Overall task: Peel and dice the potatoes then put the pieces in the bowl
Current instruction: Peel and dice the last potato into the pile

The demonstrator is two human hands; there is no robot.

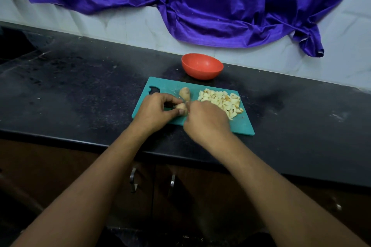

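L hand [154,112] is holding a small potato piece [180,106], thumb & fingers curling round it. It's sitting on the front-left part of the green cutting board [241,124]. R hand [206,121] is right beside it w/ fingers curling tight round a thin knife [188,106]. Only a bit of blade is poking out btw the two hands, touching the piece; the rest is hiding under the hand.

A bigger potato chunk [184,93] is lying on the board just behind the hands. A pile of diced bits [220,101] is lying on the right side of the board, next to the R hand.

The red bowl [202,66] is standing on the black counter [90,86], just behind the board's far edge. A purple cloth [200,2] is hanging down the white wall [130,26]. Two metal handles [133,178] are showing on the cupboard below.
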